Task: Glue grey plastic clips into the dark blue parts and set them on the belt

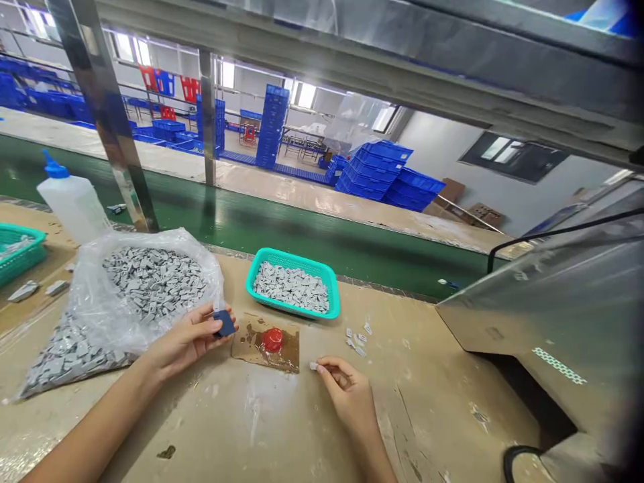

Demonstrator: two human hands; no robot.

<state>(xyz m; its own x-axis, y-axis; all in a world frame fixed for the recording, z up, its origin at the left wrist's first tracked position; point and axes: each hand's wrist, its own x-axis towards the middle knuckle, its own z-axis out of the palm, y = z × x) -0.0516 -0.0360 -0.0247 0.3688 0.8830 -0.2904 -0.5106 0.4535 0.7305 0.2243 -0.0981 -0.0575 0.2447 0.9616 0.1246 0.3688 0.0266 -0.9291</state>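
My left hand [188, 339] is shut on a dark blue square piece [225, 323], held between thumb and fingers. My right hand [347, 389] pinches a small grey piece [313, 365] at its fingertips. Between the hands lies a stained brown cardboard pad [246, 350] with a red cap [272, 339] on it. A small scatter of grey pieces [357, 341] sits just above my right hand. Behind my left hand is a clear plastic bag [95, 298] full of grey pieces. A teal basket [296, 258] of grey pieces stands farther forward.
A second teal basket [20, 231] and a white bottle with a blue cap [73, 204] stand at the left. A green conveyor belt [302, 248] runs behind the wooden bench [282, 429]. A metal hood [553, 308] occupies the right. Stacked blue crates [372, 171] fill the hall beyond.
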